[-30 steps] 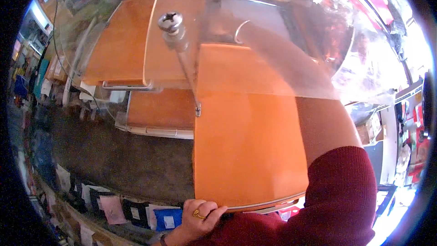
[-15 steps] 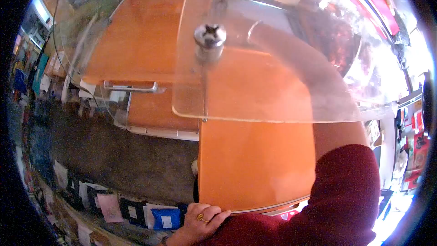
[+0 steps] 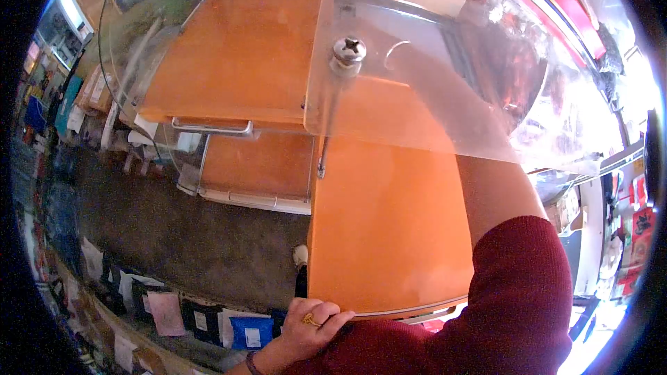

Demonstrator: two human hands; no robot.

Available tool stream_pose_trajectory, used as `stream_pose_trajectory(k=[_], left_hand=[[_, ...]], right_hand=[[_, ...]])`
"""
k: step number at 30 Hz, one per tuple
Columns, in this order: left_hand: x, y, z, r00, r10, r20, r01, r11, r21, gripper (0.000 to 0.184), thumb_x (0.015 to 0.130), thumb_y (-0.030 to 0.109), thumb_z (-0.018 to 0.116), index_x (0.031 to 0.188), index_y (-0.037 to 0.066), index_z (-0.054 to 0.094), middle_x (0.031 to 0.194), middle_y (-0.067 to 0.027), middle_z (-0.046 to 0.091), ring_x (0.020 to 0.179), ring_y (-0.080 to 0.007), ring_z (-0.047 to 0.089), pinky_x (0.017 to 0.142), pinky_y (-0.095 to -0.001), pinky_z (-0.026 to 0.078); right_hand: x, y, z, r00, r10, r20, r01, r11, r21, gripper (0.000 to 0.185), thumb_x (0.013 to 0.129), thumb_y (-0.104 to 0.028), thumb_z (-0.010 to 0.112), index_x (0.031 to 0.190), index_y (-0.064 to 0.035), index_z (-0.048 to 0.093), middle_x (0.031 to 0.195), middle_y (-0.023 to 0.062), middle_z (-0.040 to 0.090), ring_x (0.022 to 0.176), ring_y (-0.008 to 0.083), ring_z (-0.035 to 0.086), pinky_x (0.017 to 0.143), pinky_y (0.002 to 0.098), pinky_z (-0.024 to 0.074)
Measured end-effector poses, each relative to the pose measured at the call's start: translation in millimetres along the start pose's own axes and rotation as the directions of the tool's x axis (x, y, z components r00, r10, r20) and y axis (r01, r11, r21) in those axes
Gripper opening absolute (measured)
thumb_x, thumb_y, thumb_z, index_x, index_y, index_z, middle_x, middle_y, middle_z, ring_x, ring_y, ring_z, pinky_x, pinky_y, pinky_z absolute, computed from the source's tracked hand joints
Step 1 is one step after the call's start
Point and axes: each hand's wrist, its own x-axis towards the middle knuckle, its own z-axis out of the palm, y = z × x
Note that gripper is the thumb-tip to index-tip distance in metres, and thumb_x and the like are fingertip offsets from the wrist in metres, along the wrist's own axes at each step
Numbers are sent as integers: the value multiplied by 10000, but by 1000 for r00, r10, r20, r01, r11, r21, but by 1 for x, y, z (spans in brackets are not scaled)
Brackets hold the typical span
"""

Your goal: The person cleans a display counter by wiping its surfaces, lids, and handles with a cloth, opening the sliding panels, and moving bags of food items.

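Note:
My left hand (image 3: 309, 326), with a gold ring and a dark band at the wrist, rests at the near edge of the orange tabletop (image 3: 389, 236). Its fingers are curled, and whatever may lie under them is hidden. From a dark red sleeve, my right arm (image 3: 497, 191) reaches up behind a clear plastic panel (image 3: 417, 135). A bangle (image 3: 399, 48) shows hazily through the panel, with my right hand (image 3: 374, 33) just beyond it. The fingers are too blurred to make out. A cross-head metal bolt (image 3: 349, 50) goes through the panel near its left side.
A second orange surface (image 3: 236, 55) has a metal handle (image 3: 212, 128) at its front. Below it is an orange lower panel (image 3: 257, 163) beside dark floor (image 3: 187, 236). Packets, including a blue one (image 3: 251, 332), line the bottom left. Shelves with goods stand at both sides.
The view has shifted, so the panel and bolt appear farther right, with the panel's lower edge higher. My right forearm sits slightly farther left in view. My left hand stays at the tabletop edge.

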Motion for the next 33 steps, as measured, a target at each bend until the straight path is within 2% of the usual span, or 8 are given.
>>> stream_pose_trajectory(k=[6,12,14,15,17,19,24,33], left_hand=[[0,5,0,1000,13,10,-13,1000,6,280,702,183,636,978,218,662,852,62,511,801,-149,508,671,-326,390],[6,8,-2,1000,-16,-26,17,999,28,236,703,172,666,935,210,669,831,56,514,784,-158,510,667,-336,395],[7,8,-2,999,-18,-45,20,999,42,237,689,159,688,920,208,670,824,51,514,773,-164,513,660,-340,395],[6,8,0,999,-11,-45,12,999,36,237,689,159,688,920,208,670,824,51,514,773,-164,513,660,-340,395],[5,9,4,997,-20,-77,22,999,34,237,677,155,701,907,208,672,823,50,516,762,-169,516,652,-341,394],[6,10,3,997,-25,-71,27,999,39,236,674,154,703,902,207,672,821,50,517,758,-170,518,648,-338,394],[6,9,2,997,-33,-74,38,997,61,234,664,144,705,888,207,675,820,51,522,749,-167,525,645,-336,395],[-9,10,12,996,-77,-55,82,991,102,165,863,216,652,1011,143,656,1051,-56,605,934,-299,577,807,-387,481]], right_hand=[[-43,29,-50,715,559,-419,254,350,901,294,904,-223,517,1105,-11,551,962,85,627,882,236,602,816,367,479],[-107,12,-86,687,584,-433,616,-151,773,258,890,-224,547,1080,-53,581,1041,60,608,981,200,568,834,353,472],[-118,70,-66,666,612,-426,487,76,870,341,869,-229,585,1163,-61,554,1113,72,605,1007,196,569,848,358,468],[-123,130,-57,777,515,-362,-103,671,734,383,861,-242,598,1190,-54,538,1127,84,603,1022,214,567,862,361,464],[-132,150,-56,828,520,-209,-529,849,18,427,854,-254,612,1216,-47,523,1140,96,601,1037,232,565,875,364,460],[-145,87,-53,784,169,-597,-238,971,-38,472,823,-232,662,1220,-17,525,1179,137,586,1064,276,558,890,368,456],[-108,-6,-42,988,116,101,-66,912,-406,411,791,-229,667,1135,-14,596,1203,168,575,1085,331,558,918,372,450],[7,69,1,970,145,-193,-241,619,-747,330,805,-275,579,1095,-132,644,1058,150,644,958,351,612,882,462,454]])
